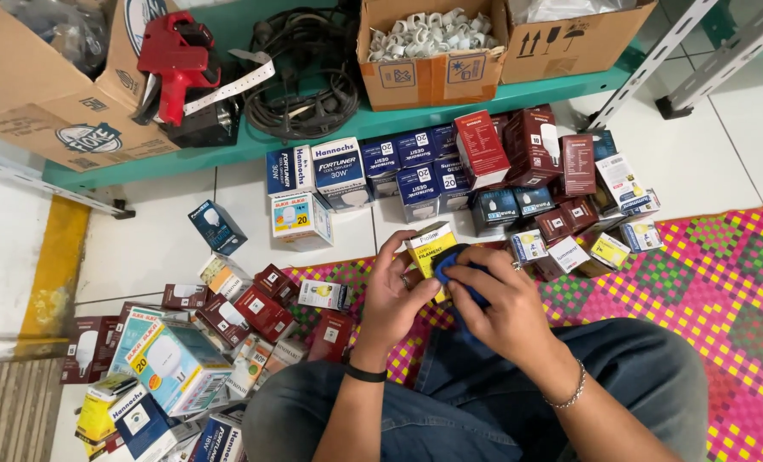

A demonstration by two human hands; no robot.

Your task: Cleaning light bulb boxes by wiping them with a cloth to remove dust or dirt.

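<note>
A small yellow bulb box (430, 242) was held upright above the woven pink mat (724, 282), just in front of the seated person's knees. It was gripped by the left hand (392, 295), whose fingers were curled partly closed around the box's left edge and lower face, with the thumb laid across the front. A ring was worn on one finger and a black band (365, 373) on the wrist. The right hand (501, 299) was closed around a dark blue cloth (457, 272), which was pressed against the right side of the yellow bulb box; the fingers were bent tightly over the cloth, so that only part of it could be seen. A silver bracelet (568, 395) was worn on that wrist.

Beyond the yellow bulb box, rows of blue bulb boxes (416, 171) and dark red bulb boxes (531, 145) were stacked on the white floor tiles against a green shelf (518, 92). To the left of the yellow bulb box, a loose heap of mixed bulb boxes (185, 342) was spread over the floor. On the green shelf, a red price-label gun (172, 64) and a coil of black cable (300, 77) were laid beside an open carton of white clips (428, 38).
</note>
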